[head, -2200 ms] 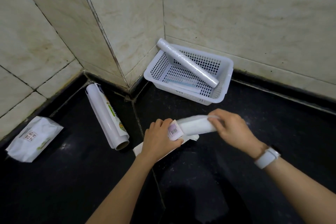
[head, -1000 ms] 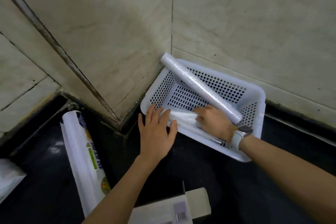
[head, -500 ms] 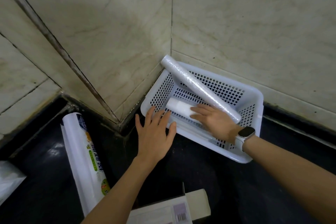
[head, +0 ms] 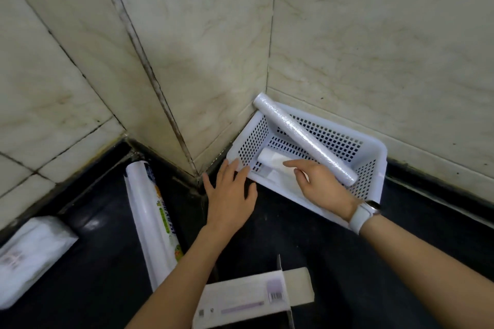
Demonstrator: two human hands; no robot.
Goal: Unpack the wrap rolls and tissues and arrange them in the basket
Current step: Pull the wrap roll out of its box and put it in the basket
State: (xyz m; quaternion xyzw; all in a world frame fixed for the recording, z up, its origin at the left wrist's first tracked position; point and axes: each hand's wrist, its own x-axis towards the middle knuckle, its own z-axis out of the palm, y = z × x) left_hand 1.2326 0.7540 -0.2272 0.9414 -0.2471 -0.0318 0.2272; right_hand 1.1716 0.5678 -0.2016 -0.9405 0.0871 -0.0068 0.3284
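A white perforated basket [head: 374, 152] sits in the tiled corner. A long clear wrap roll [head: 302, 136] lies slanted across it, one end over the rim. A shorter white roll [head: 270, 159] lies on the basket floor. My right hand [head: 320, 189] hovers over the basket's near side, fingers spread, fingertips at the short roll, holding nothing. My left hand [head: 231, 195] rests flat with spread fingers against the basket's near left corner. A packaged wrap roll [head: 152, 219] lies on the black counter to the left. A tissue pack [head: 29, 256] lies at far left.
An open empty white carton [head: 256, 299] lies on the black counter near the bottom edge. Tiled walls close in behind and to the left of the basket. Bare counter stretches to the right of my right arm.
My right hand carried the short white roll from the carton into the basket and let go of it. My left hand moved to the basket's corner. The empty carton stays on the counter.
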